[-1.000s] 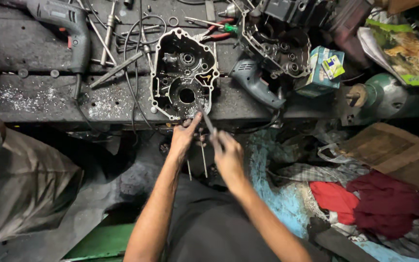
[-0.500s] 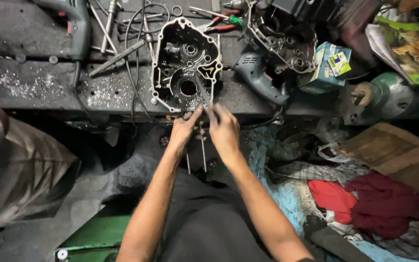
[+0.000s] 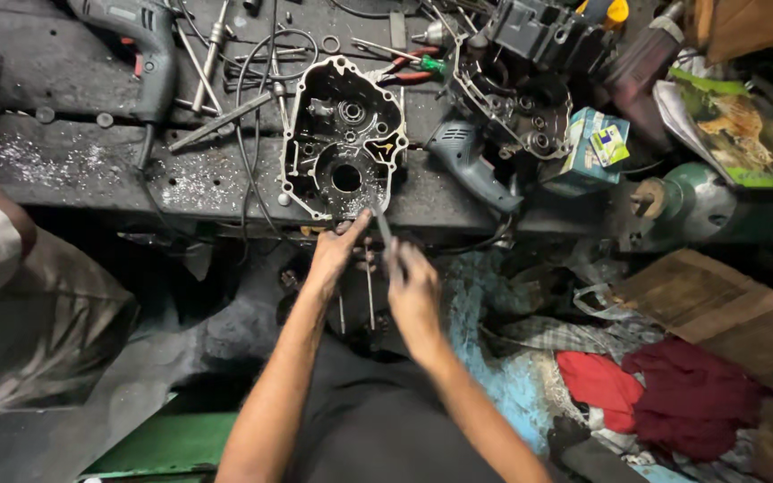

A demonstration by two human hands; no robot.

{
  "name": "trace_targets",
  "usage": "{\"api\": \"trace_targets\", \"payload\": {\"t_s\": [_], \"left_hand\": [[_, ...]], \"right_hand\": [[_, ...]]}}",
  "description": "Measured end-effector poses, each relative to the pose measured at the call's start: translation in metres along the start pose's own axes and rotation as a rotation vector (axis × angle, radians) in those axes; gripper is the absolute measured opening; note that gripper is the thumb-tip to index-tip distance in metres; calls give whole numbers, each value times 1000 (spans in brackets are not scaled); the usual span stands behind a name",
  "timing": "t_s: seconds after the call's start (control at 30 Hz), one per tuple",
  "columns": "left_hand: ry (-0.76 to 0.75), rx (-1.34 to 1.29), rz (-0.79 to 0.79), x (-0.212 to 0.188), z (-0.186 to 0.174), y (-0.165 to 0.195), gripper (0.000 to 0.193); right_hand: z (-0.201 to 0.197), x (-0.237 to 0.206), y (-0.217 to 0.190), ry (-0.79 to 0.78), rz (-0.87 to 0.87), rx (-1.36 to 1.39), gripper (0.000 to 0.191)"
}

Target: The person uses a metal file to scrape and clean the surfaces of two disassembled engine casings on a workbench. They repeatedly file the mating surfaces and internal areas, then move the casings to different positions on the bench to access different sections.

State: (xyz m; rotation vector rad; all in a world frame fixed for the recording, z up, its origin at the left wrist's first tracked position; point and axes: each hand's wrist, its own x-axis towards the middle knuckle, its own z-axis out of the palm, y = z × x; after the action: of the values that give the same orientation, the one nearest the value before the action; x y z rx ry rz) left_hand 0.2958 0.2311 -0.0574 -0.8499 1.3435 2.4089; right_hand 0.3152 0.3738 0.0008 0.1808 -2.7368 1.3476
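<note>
A metal engine crankcase half (image 3: 342, 139) lies open side up on the dark workbench (image 3: 91, 179), near its front edge. My left hand (image 3: 337, 252) reaches up to the case's lower rim, fingertips touching it. My right hand (image 3: 411, 288) is closed around a thin metal rod-like tool (image 3: 383, 225) whose tip points at the case's lower right edge. Both hands sit just below the bench edge, close together. Beneath them an engine part with upright studs (image 3: 367, 295) is partly hidden.
A grey power drill (image 3: 140, 45), rods, cable and pliers lie on the bench. A second engine case (image 3: 521, 107) and another drill (image 3: 467, 165) sit right of the crankcase. Another person's clothed leg (image 3: 20, 295) is at left. Red cloth (image 3: 664, 394) and cardboard (image 3: 717, 304) lie at right.
My hands dropped slightly and spread apart. The right hand now holds the thin tool angled up at the case rim, and the left fingers rest on the rim.
</note>
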Motion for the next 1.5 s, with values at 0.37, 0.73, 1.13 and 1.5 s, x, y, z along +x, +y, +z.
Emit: {"api": "trace_targets", "payload": {"t_s": [0.37, 0.73, 1.13, 1.5], "left_hand": [[32, 42, 39, 6, -5, -7, 42], [20, -32, -93, 0, -2, 4, 35], [9, 21, -91, 9, -3, 4, 37], [29, -44, -111, 14, -3, -2, 19]], "right_hand": [[-4, -1, -8, 6, -32, -28, 19], [-5, 4, -11, -6, 14, -72, 10], [-41, 21, 91, 226, -52, 37, 7], [-11, -34, 52, 28, 269, 470, 11]]}}
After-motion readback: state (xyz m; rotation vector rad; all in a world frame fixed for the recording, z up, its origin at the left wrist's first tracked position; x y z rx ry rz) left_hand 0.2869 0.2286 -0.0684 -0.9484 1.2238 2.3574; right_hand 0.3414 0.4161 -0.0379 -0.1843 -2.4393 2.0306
